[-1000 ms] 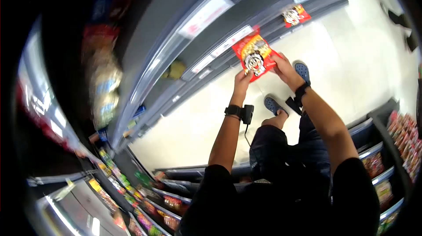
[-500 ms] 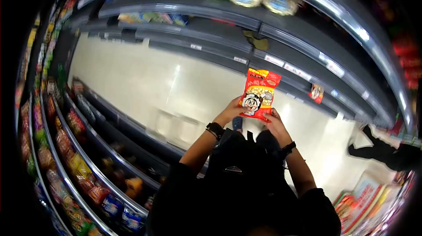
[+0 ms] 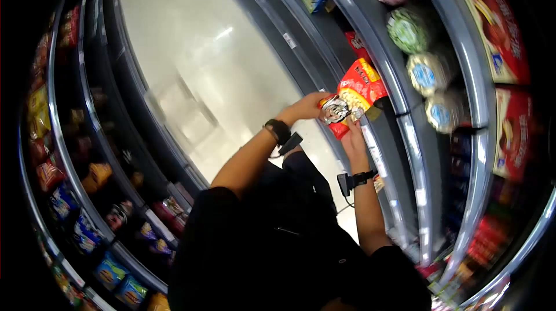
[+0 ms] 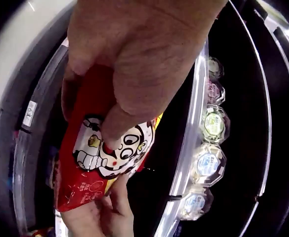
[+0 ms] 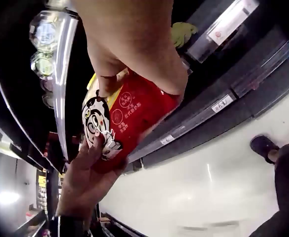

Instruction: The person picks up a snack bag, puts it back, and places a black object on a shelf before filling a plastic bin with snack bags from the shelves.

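Observation:
Both hands hold a red and yellow snack bag with a cartoon face (image 3: 364,84) in front of the shelves. The left hand (image 3: 307,107) grips its near left edge, and in the left wrist view the thumb lies across the printed face. At the other near corner, the right hand (image 3: 353,139) pinches the bag, its thumb on the front and its fingers behind, as the right wrist view shows. The bag's upper end points away from the body, toward the shelf.
Shelf rails (image 3: 379,50) run close beside the right hand. Round clear tubs (image 3: 424,73) line one shelf, with large red packages (image 3: 512,131) farther right. Shelves of bagged snacks (image 3: 87,230) stand at left. Pale floor (image 3: 174,33) lies between.
The view has swung left along the aisle, so the stocked shelves now stand at right. The bag stays in both hands and now overlaps the shelf edge.

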Available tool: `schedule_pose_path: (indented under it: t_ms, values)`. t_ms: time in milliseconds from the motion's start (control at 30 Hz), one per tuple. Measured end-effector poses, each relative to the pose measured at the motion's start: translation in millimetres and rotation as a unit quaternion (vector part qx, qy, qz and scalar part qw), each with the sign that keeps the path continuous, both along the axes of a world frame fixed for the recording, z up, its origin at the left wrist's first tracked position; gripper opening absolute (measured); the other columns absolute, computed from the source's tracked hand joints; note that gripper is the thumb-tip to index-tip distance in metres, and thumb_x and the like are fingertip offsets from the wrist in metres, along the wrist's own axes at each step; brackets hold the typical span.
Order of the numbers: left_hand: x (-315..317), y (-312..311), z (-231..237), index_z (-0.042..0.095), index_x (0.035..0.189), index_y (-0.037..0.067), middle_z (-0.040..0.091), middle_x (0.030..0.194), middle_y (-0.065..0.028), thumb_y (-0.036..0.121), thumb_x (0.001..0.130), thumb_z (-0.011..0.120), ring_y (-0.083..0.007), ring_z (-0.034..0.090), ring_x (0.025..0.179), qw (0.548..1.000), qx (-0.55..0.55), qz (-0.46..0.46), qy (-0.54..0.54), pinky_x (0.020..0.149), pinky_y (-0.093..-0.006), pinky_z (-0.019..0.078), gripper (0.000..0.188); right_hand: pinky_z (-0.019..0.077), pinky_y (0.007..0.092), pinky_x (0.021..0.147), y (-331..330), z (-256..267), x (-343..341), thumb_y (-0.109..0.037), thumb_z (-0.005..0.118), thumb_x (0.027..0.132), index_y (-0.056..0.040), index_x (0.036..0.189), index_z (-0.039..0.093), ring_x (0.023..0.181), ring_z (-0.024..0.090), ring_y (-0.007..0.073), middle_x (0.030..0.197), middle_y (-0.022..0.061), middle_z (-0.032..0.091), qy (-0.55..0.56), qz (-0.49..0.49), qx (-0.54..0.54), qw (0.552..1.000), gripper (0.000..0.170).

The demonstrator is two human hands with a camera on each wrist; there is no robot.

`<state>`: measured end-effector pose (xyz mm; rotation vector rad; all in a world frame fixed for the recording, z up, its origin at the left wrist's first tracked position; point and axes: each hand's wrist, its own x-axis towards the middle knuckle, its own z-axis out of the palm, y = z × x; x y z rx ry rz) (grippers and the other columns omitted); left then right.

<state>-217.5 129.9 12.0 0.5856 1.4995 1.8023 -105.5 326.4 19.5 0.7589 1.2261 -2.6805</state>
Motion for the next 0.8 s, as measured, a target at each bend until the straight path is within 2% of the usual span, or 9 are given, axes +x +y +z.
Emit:
schedule_pose_path:
  t_ms: [233, 467, 533, 567, 600, 633, 700, 767, 800]
  values:
    - [-103.2, 88.3, -44.2, 0.063, 0.118, 0.01, 0.068, 0.104, -0.0191, 0.018, 0.067, 0.073, -0.0384, 0.063, 0.099, 0.973, -0.102, 0.125, 0.163, 0.088, -0.0444, 0.0499, 0.053, 0.0418, 0.0489, 0.106, 72.9, -39.4, -113.3, -0.021, 0.052, 0.1, -0.0089, 0.143, 0.037, 0.128, 0.048, 0.0288, 0.142, 0.0125, 0.046, 0.009, 0.021, 0.043, 0.999, 0.047]
    - [-168.1, 155.5, -72.0, 0.066, 0.106, 0.007, 0.067, 0.093, -0.0206, 0.02, 0.071, 0.074, -0.0397, 0.064, 0.09, 0.927, -0.113, 0.305, 0.185, 0.08, -0.048, 0.0513, 0.039, 0.0448, 0.045, 0.102, 132.4, -79.6, -180.8, -0.018, 0.049, 0.099, -0.0007, 0.135, 0.045, 0.119, 0.054, 0.0302, 0.132, 0.0162, 0.053, 0.015, -0.039, 0.122, 0.992, 0.04]
    - [-190.3, 161.9, -64.8, 0.068, 0.101, 0.005, 0.067, 0.092, -0.0215, 0.019, 0.07, 0.074, -0.0406, 0.064, 0.089, 0.945, -0.115, 0.257, 0.164, 0.08, -0.048, 0.0513, 0.035, 0.0504, 0.0386, 0.092, 125.3, -74.4, -192.7, -0.019, 0.051, 0.098, -0.0017, 0.128, 0.051, 0.107, 0.059, 0.0262, 0.119, 0.0141, 0.059, 0.029, 0.125, 0.725, 0.677, 0.035]
    - [-201.3, 173.5, -70.9, 0.068, 0.098, 0.004, 0.067, 0.092, -0.0213, 0.019, 0.069, 0.073, -0.0406, 0.064, 0.089, 0.94, -0.102, 0.274, 0.173, 0.08, -0.0475, 0.0515, 0.033, 0.0532, 0.0355, 0.088, 125.4, -75.8, -207.1, -0.02, 0.052, 0.098, -0.0022, 0.125, 0.055, 0.101, 0.062, 0.0242, 0.113, 0.0131, 0.062, -0.007, 0.096, 0.744, 0.661, 0.033]
    - [-214.7, 194.2, -83.0, 0.069, 0.096, 0.002, 0.067, 0.093, -0.0211, 0.018, 0.069, 0.073, -0.0407, 0.064, 0.089, 0.934, -0.091, 0.291, 0.185, 0.08, -0.047, 0.0518, 0.032, 0.0532, 0.0338, 0.085, 136.0, -86.0, -228.8, -0.019, 0.05, 0.098, -0.0036, 0.121, 0.057, 0.1, 0.063, 0.024, 0.111, 0.0128, 0.063, -0.058, -0.031, 0.514, 0.855, 0.028]
    - [-229.0, 220.9, -92.2, 0.069, 0.094, 0.002, 0.068, 0.092, -0.0208, 0.018, 0.068, 0.073, -0.0392, 0.064, 0.088, 0.923, -0.148, 0.309, 0.176, 0.079, -0.0455, 0.0525, 0.031, 0.0533, 0.0322, 0.083, 146.3, -96.2, -250.7, -0.018, 0.049, 0.098, -0.0049, 0.116, 0.059, 0.098, 0.064, 0.0238, 0.108, 0.0126, 0.064, -0.076, -0.245, 0.249, 0.934, 0.024]
    - [-244.7, 219.7, -92.0, 0.07, 0.093, 0.004, 0.068, 0.092, -0.0195, 0.017, 0.07, 0.071, -0.0361, 0.065, 0.088, 0.9, -0.112, 0.353, 0.231, 0.079, -0.0431, 0.053, 0.026, 0.0493, 0.0351, 0.092, 206.9, -119.2, -243.4, -0.024, 0.052, 0.096, -0.0052, 0.123, 0.058, 0.107, 0.062, 0.0262, 0.119, 0.0114, 0.063, -0.058, -0.002, 0.643, 0.764, 0.033]
    - [-251.9, 205.6, -73.0, 0.071, 0.094, 0.005, 0.068, 0.099, -0.017, 0.016, 0.076, 0.066, -0.0333, 0.065, 0.092, 0.882, -0.194, 0.302, 0.305, 0.078, -0.0431, 0.0522, 0.022, 0.047, 0.0355, 0.094, 252.7, -142.4, -238.7, -0.025, 0.057, 0.094, -0.0047, 0.128, 0.055, 0.112, 0.059, 0.0264, 0.124, 0.0112, 0.06, -0.025, 0.056, 0.721, 0.69, 0.04]
    - [-255.5, 198.5, -63.4, 0.071, 0.095, 0.006, 0.068, 0.102, -0.0157, 0.016, 0.078, 0.064, -0.0318, 0.065, 0.093, 0.867, -0.23, 0.278, 0.344, 0.078, -0.043, 0.0518, 0.021, 0.0453, 0.0358, 0.096, 259.7, -153.3, -246.9, -0.024, 0.059, 0.092, -0.0041, 0.13, 0.054, 0.115, 0.056, 0.0263, 0.128, 0.0121, 0.058, -0.048, 0.019, 0.69, 0.722, 0.043]
